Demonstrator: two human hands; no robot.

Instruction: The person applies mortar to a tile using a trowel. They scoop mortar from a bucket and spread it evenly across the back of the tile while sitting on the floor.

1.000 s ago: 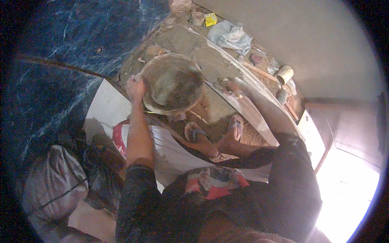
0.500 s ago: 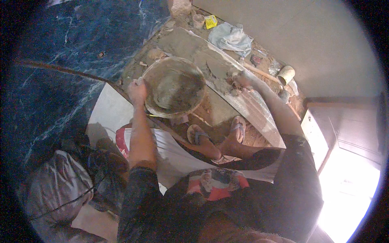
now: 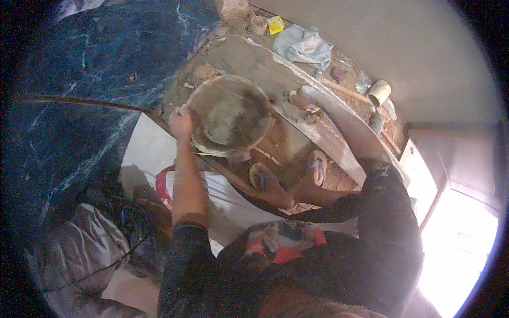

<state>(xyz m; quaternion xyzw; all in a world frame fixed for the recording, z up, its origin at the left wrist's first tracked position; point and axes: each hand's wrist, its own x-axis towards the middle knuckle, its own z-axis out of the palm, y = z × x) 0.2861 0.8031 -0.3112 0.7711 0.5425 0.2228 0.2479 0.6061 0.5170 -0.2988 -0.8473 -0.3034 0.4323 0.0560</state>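
Observation:
My left hand (image 3: 181, 123) grips the near-left rim of a round basin (image 3: 228, 116) coated inside with wet grey mortar. To the basin's right, my right hand (image 3: 308, 105) is closed on a trowel (image 3: 291, 98), its blade smeared with mortar and hard to make out. It works over a bed of grey mortar (image 3: 249, 55) beside a textured white strip (image 3: 339, 153). My sandalled feet (image 3: 317, 168) rest on the dirty ground below.
Dark blue marbled tile (image 3: 106, 63) lies left. Along the plastered wall (image 3: 424, 53) are a cloth (image 3: 302, 45), a yellow packet (image 3: 275, 25), cups (image 3: 379, 93) and a wooden-handled tool (image 3: 344, 90). A bright opening is lower right; grey fabric (image 3: 85, 254) lies lower left.
My right hand has moved up from the lower part of the mortar and turned, with the trowel. The basin and my left hand appear slightly lower and to the right in view.

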